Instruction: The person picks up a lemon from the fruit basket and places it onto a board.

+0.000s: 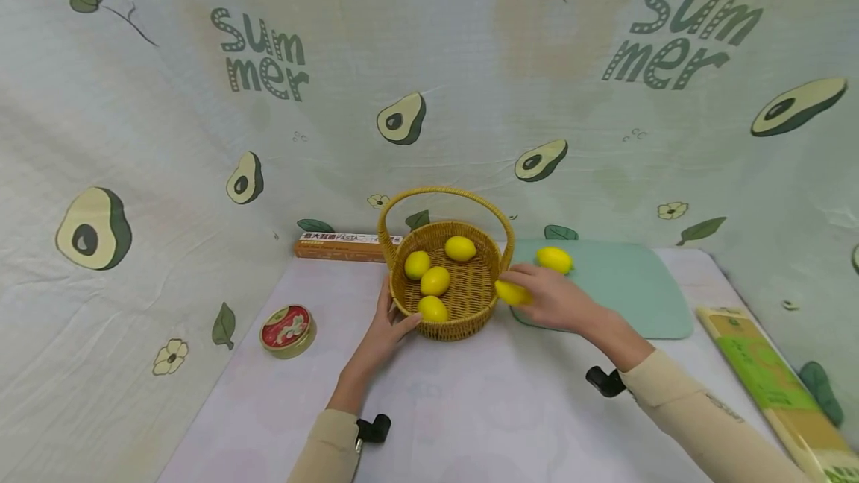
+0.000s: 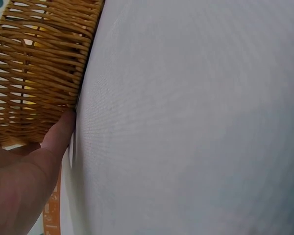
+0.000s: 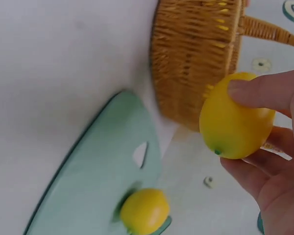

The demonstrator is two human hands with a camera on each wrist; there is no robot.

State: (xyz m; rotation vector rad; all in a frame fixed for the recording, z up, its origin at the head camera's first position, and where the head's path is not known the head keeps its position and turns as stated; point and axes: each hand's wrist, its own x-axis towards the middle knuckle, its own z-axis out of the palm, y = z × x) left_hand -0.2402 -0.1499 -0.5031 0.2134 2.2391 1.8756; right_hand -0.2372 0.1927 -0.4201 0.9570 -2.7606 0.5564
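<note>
A wicker basket with a tall arched handle stands on the table, several yellow lemons inside it. My left hand rests against its left side, thumb along the front and fingers along the side; in the left wrist view the thumb touches the wicker low down. Just right of the basket's rim, my right hand holds a lemon between thumb and fingers. Another lemon lies on the pale green cutting board, behind the right hand.
A round red-topped tin sits at the left. Behind the basket lies a long orange pasta box, close to the patterned cloth backdrop. Along the right edge is a long green and yellow packet.
</note>
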